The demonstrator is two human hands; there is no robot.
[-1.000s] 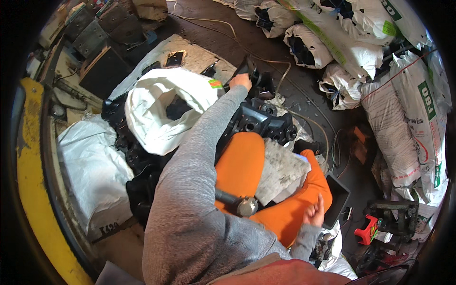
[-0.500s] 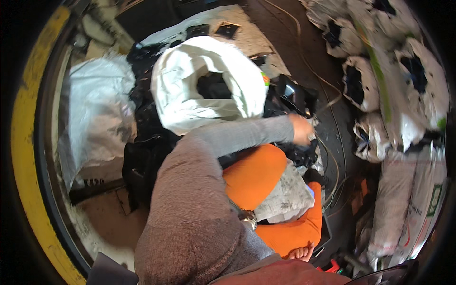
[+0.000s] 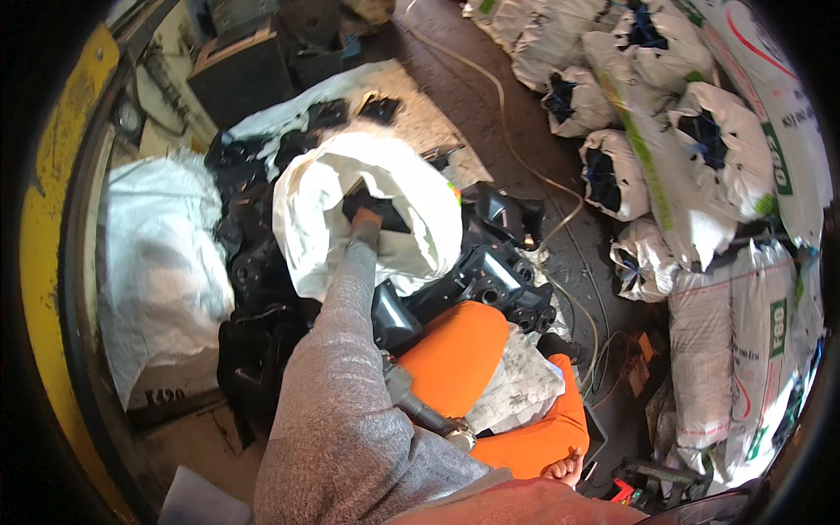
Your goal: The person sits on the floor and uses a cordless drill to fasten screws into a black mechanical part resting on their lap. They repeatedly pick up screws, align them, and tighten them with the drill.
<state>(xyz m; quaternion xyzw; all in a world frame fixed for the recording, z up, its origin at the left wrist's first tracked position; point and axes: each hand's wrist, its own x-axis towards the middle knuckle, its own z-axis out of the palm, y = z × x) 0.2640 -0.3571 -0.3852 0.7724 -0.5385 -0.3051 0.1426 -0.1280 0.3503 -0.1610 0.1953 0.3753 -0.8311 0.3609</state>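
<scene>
My left hand, at the end of a grey sleeve, reaches into the mouth of an open white sack. Its fingers are closed on a black plastic part just inside the opening, and more dark pieces lie in the sack. A heap of similar black moulded parts sits right of the sack, beside my orange-trousered knee. A metal-ended tool rests across my lap. My right hand is out of sight.
More black parts are piled left of the sack against another white bag. Several filled white sacks line the right side. A cable runs over the dark floor. A yellow curved frame borders the left.
My left hand left the heap of black parts on the right and swung left into the white sack's mouth with a black piece. The view shifted too.
</scene>
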